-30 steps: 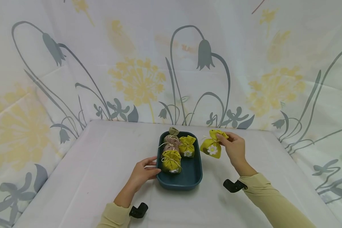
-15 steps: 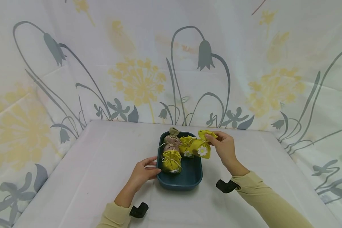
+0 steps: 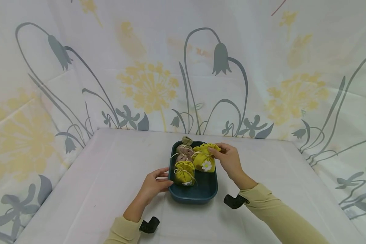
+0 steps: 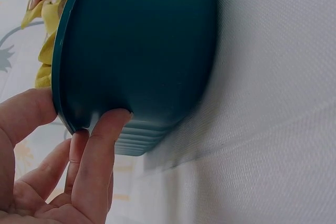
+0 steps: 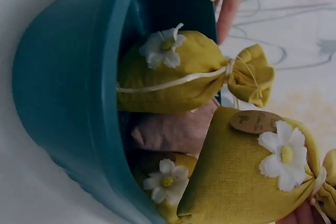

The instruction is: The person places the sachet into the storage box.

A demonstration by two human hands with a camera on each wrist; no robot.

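My right hand [image 3: 230,162] pinches a yellow drawstring pouch [image 3: 205,163] by its gathered top. The pouch hangs over the right side of a dark teal tub [image 3: 192,200]; a white flower and a small brown tag [image 5: 254,121] show on it. My left hand [image 3: 154,184] holds the tub's left side, thumb at the rim and fingers against the outer wall. Inside stand another yellow pouch [image 3: 184,173] at front left, a mauve pouch [image 3: 183,157] behind it and an olive-grey one [image 3: 187,140] at the back. A further yellow pouch [image 5: 170,182] is mostly hidden behind the held one.
The tub stands on a white cloth-covered table [image 3: 109,189]. Behind it rises a flower-printed curtain [image 3: 140,44]. A black fitting is on each sleeve cuff, left fitting [image 3: 150,225] and right fitting [image 3: 235,201].
My right hand has carried the yellow pouch leftward from beside the tub to over its right side, covering the yellow pouch there. The left hand and tub stay put.
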